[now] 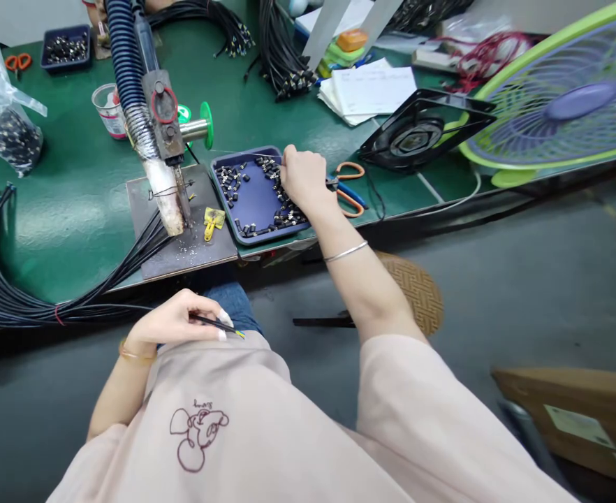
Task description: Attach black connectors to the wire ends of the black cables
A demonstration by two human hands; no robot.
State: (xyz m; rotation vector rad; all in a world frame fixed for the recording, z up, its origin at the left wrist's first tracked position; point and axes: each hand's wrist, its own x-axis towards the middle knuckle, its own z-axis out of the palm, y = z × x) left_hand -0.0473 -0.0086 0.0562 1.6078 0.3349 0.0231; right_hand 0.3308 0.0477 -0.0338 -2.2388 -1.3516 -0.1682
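Observation:
My left hand [185, 318] is closed round a thin black cable [211, 322] in front of the shirt, with the cable's coloured wire ends sticking out past the fingertips. Over the right side of a blue tray [251, 199], my right hand [302, 175] has its fingers curled downward; the fingertips and anything between them are hidden. Small black connectors [229, 183] lie along the tray's sides. Left of the tray, a soldering fixture [164, 115] with a hose beside it points down at a grey board [203, 255], where a yellow clip [212, 223] lies.
Orange-handled pliers [350, 188] lie right of the tray. A black fan [418, 133] and a large green fan [580, 101] stand farther right. Bundled black cables [30, 304] cross the left table edge. A woven stool [410, 290] is below the table. Papers [374, 91] lie behind.

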